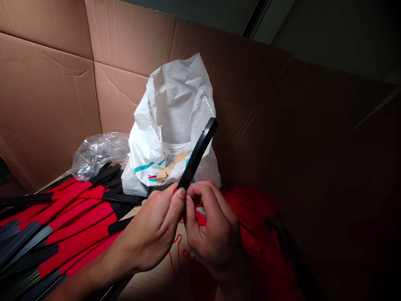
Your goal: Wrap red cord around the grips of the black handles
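black strip [198,152], end hidden between hands [178,225]

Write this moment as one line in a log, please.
left hand: grips black strip | right hand: grips it too | nearby: red-wrapped black strips, white plastic bag, red cloth

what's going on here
A person is holding a black strip tilted up, pinching its lower end between the left hand and right hand, with a bit of red showing at the fingers. A pile of red-banded black strips lies to the left, and red fabric lies to the right. Behind them are a white plastic bag and a clear plastic bag, backed by cardboard.
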Tool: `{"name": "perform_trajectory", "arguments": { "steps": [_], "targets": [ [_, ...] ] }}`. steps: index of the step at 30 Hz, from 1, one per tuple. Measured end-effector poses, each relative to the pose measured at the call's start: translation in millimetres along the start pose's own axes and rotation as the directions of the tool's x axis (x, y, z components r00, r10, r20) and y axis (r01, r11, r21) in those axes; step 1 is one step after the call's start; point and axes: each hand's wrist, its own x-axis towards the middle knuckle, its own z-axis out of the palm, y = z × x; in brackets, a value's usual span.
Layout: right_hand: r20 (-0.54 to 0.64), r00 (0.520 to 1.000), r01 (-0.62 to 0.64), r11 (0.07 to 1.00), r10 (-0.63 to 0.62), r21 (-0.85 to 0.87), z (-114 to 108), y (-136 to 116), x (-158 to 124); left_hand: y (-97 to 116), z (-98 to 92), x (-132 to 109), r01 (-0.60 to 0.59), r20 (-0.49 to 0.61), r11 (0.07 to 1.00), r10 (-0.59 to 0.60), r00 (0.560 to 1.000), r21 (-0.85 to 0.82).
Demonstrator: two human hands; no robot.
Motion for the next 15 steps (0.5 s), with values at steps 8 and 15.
{"name": "perform_trajectory", "arguments": {
  "steps": [8, 15],
  "targets": [
    [-0.063, 0.991, -0.116, 0.993, 0.117, 0.019, 2.3, -5.4, 1.1, 1.1, 1.8, -1.4, -0.037, -0.011, 0.998, 0.038, 0.999, 0.040],
    [-0.072, 0.978, -0.186, 0.978, 0.193, 0.096, 3.5, -7.6, -0.6, -0.6, 0.2, 1.7, 0.006, 0.027, 0.999, -0.005, 1.000, -0.042]
  ]
}}
